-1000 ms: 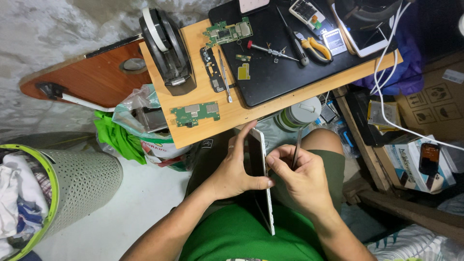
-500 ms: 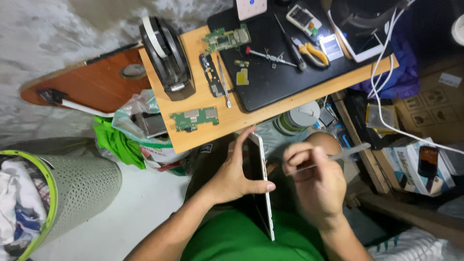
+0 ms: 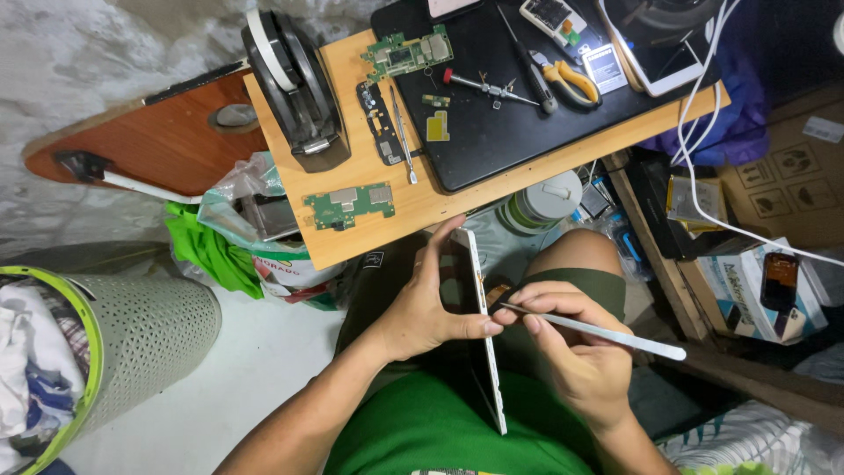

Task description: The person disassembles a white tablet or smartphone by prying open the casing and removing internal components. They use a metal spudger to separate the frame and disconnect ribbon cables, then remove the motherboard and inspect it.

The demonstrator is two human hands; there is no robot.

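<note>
My left hand (image 3: pixel 428 303) grips a white tablet (image 3: pixel 483 352) held edge-on over my lap, thumb along its screen side. My right hand (image 3: pixel 576 347) pinches a thin white pry tool (image 3: pixel 607 334) whose tip touches the tablet's edge near my left fingertips. The tool's free end points right. Just above my hands is the front edge of a small wooden table (image 3: pixel 369 233).
On the table lie green circuit boards (image 3: pixel 350 205), tweezers (image 3: pixel 401 132), a black mat (image 3: pixel 527 97) with screwdrivers, yellow-handled cutters (image 3: pixel 571 79), phones, and a black stand (image 3: pixel 294 88). A mesh laundry basket (image 3: pixel 132 334) stands at left, plastic bags (image 3: pixel 237 237) under the table, boxes and cables at right.
My right hand has turned and drawn the pry tool outward, so its long end now sticks out to the right. The left hand still holds the tablet in the same place.
</note>
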